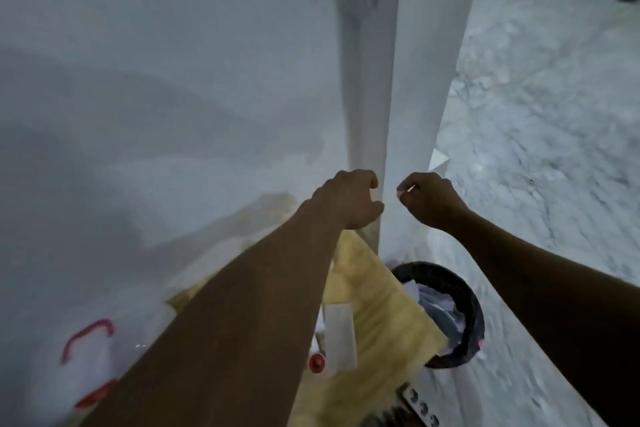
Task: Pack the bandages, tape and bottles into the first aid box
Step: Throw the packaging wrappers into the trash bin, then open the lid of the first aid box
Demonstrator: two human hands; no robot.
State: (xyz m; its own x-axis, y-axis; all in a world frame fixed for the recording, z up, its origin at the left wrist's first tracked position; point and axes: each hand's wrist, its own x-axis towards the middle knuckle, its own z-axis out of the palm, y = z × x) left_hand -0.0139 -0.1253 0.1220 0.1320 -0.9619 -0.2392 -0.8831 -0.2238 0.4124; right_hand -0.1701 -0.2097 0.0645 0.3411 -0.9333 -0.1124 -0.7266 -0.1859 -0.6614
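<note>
Both hands are reaching out in front of a white wall corner: the left hand is curling its fingers loosely, holding nothing visible; the right hand is pinching a small white scrap between narrowed fingertips. Well below the fingers, the box with red handles, a red-capped bottle and a white packet are lying blurred. Judged risk: the scrap is slipping towards the waste bin beneath the right fingers

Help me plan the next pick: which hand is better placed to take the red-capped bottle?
Left, probably. The left hand looks empty, its forearm beside the red-capped bottle; the right hand pinches something small and white.
</note>
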